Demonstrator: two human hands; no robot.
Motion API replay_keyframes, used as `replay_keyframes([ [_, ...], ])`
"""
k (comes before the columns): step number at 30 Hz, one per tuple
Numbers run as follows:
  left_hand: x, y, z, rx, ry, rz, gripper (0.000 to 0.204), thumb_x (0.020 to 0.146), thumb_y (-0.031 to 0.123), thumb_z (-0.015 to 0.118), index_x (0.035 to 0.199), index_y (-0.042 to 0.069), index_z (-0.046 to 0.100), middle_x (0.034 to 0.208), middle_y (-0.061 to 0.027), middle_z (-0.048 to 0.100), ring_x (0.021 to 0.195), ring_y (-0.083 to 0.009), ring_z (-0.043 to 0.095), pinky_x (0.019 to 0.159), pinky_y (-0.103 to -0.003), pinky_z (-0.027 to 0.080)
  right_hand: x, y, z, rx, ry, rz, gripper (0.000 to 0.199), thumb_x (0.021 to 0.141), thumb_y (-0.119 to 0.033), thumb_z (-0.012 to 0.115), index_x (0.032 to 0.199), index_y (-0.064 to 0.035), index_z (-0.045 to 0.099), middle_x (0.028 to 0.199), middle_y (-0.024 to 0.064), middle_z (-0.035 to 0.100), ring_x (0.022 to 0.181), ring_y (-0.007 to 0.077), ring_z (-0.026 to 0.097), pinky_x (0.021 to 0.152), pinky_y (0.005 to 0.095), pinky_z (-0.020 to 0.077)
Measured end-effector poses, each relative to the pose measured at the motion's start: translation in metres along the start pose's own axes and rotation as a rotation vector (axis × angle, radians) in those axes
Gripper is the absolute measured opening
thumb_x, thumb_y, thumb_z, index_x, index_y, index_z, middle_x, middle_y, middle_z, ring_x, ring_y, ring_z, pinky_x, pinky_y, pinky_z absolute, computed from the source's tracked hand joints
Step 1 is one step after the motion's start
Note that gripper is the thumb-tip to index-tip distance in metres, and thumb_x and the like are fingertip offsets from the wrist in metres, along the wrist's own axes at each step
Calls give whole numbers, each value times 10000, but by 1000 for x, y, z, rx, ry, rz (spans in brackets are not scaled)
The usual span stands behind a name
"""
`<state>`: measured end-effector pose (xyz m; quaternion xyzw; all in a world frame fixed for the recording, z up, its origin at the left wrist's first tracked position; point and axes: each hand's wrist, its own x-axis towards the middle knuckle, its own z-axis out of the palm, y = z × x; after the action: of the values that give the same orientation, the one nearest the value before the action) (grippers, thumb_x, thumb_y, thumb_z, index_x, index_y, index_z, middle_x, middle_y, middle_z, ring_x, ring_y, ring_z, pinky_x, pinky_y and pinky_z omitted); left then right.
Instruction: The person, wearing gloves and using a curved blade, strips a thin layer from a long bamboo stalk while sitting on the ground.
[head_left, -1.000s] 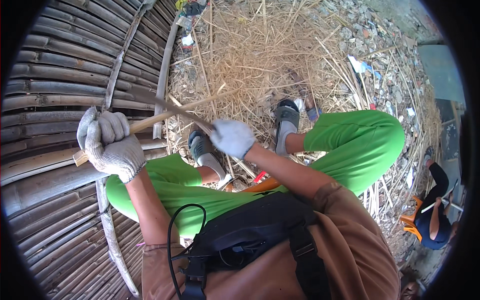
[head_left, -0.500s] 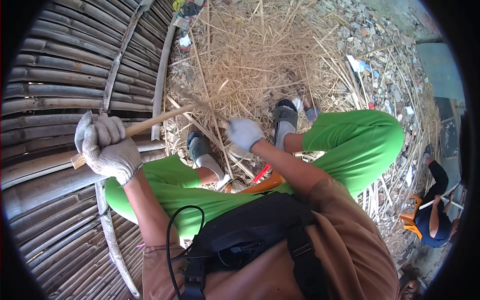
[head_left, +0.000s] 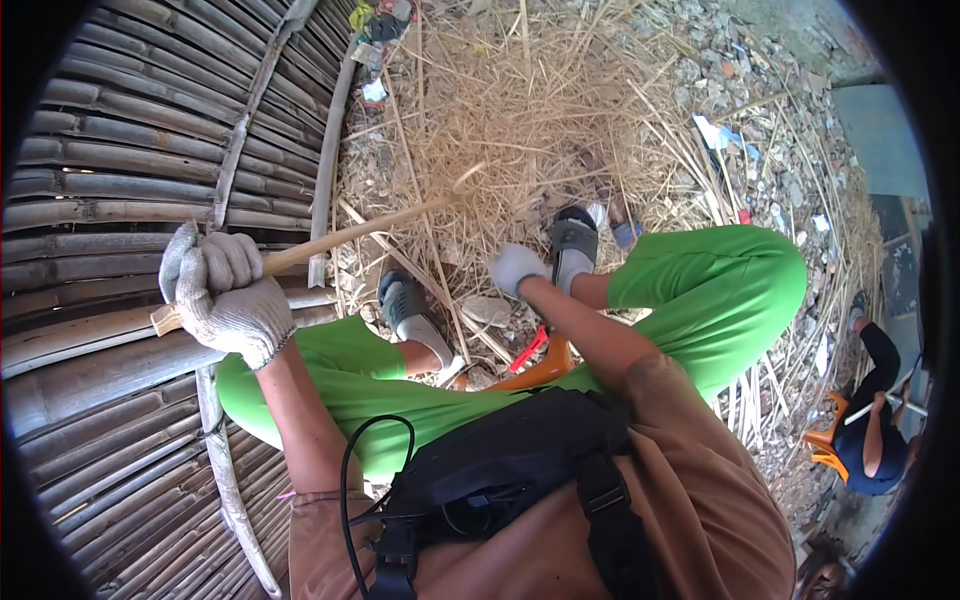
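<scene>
My left hand (head_left: 222,295), in a knitted white glove, is closed round a bamboo strip (head_left: 360,233). A short cut end of the strip juts out below the fist; the long part slants away to the right over the straw, with a pale curl near its far tip. My right hand (head_left: 518,268), also gloved, is closed just in front of my right sandal (head_left: 575,235), apart from the strip. Whatever it grips is hidden or too blurred to make out.
At the left rises a wall of bamboo poles (head_left: 110,215). Straw and shavings (head_left: 540,110) cover the ground ahead. A red-handled object (head_left: 530,348) lies by the orange stool (head_left: 550,368) under me. At the far right another person (head_left: 872,440) holds a pale stick.
My right hand has moved right and slightly down, away from the strip, toward my right foot. The left hand with the bamboo strip has shifted slightly right.
</scene>
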<state>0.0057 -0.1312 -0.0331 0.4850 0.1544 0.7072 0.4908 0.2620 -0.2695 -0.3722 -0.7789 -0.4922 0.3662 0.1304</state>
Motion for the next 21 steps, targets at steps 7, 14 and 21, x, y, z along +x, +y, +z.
replay_keyframes([
  [7, 1, 5, -6, 30, 56, 10, 294, 939, 126, 599, 1148, -46, 712, 564, 55, 294, 479, -98, 263, 465, -285, 229, -22, -113, -35, 33, 18, -160, 386, 958, -332, 546, 1004, -30, 782, 1021, 259, 757, 983, 449, 734, 882, 516, 596],
  [14, 3, 4, -6, 32, 59, -4, 279, 929, 132, 609, 1125, -37, 716, 562, 52, 297, 482, -99, 269, 462, -286, 238, 13, 7, 12, -80, 32, -43, 338, 942, -293, 587, 1017, -33, 788, 1055, 267, 752, 985, 428, 744, 874, 520, 593],
  [21, 3, 8, -8, 40, 8, -6, 270, 945, 145, 616, 1127, -31, 712, 568, 56, 289, 499, -97, 266, 475, -284, 226, -15, -91, -38, -24, -31, -92, 417, 944, -357, 582, 1080, -24, 793, 1087, 284, 744, 1015, 440, 741, 905, 522, 597],
])
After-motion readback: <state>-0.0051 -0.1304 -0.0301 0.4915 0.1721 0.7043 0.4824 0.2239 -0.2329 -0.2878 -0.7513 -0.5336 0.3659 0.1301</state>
